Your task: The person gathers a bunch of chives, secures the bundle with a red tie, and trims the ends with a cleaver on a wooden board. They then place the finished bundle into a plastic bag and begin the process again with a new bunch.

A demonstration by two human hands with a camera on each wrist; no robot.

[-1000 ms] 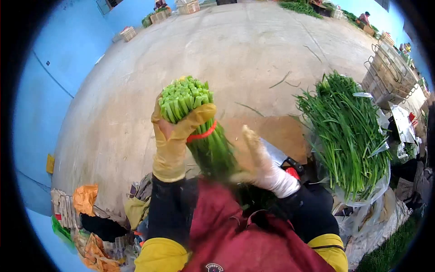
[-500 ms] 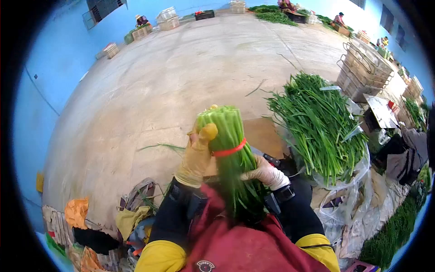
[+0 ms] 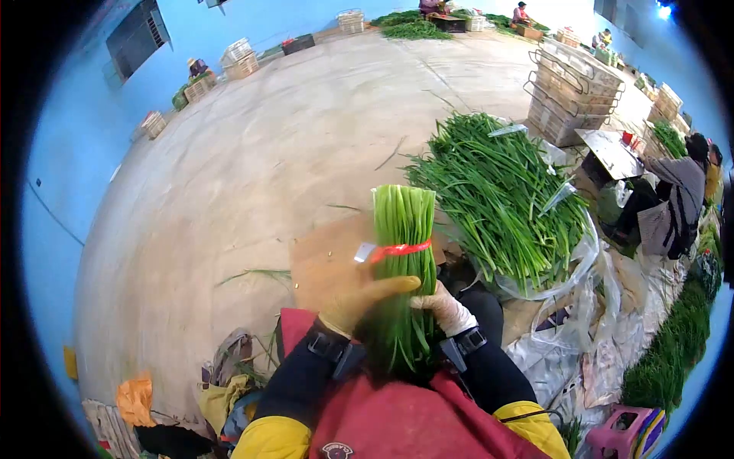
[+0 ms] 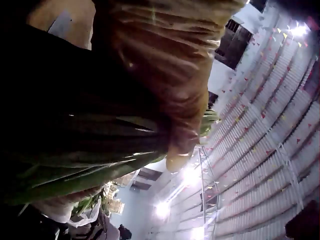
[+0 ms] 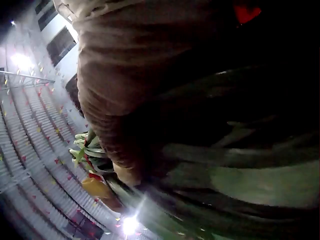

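Observation:
A thick bundle of green stalks (image 3: pixel 404 218) stands upright before the body in the head view, cut ends up, with a red band (image 3: pixel 401 249) round its upper part. The gloved left hand (image 3: pixel 359 302) grips it from the left below the band, thumb across the front. From the right, the gloved right hand (image 3: pixel 443 307) holds it slightly lower. Both wrist views show a gloved left thumb (image 4: pixel 175 100) and right hand (image 5: pixel 115 90) against dark leaves; the far fingers are hidden behind the bundle.
A big pile of green leaves (image 3: pixel 505 199) lies on plastic at the right, with stacked crates (image 3: pixel 569 96) behind it. Brown cardboard (image 3: pixel 313 264) with a blade (image 3: pixel 365 252) lies beyond the hands. A pink stool (image 3: pixel 615 432) is at the lower right, cloths and bags at lower left.
The bundle has turned more upright and shifted right in the view. The left hand has slid from above the band to below it; the right hand, earlier apart, now holds the bundle.

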